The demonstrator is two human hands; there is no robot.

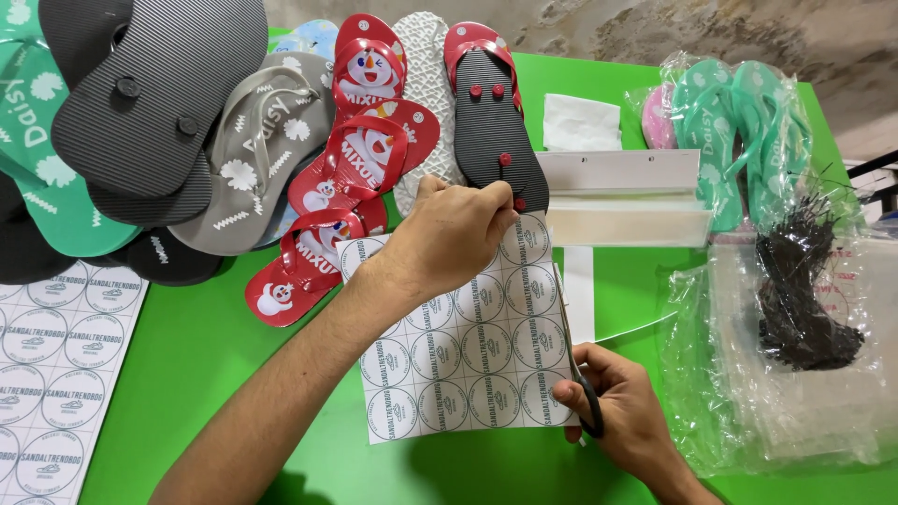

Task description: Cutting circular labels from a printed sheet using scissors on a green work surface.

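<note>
Sticker sheet [468, 360]: one, white paper, round labels in grid, centre of green surface [206, 365]. Left hand [449, 234] fingers pressed flat on far edge. Right hand [622, 402] fingers curled through black scissors [578, 374], blade along right edge.

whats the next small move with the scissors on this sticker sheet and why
Probably close the scissors and run the cut a little farther up the sticker sheet. The right hand has the blades along the sheet's right edge beside the last column of round labels, while the left hand pins the sheet's top on the green table.
</note>
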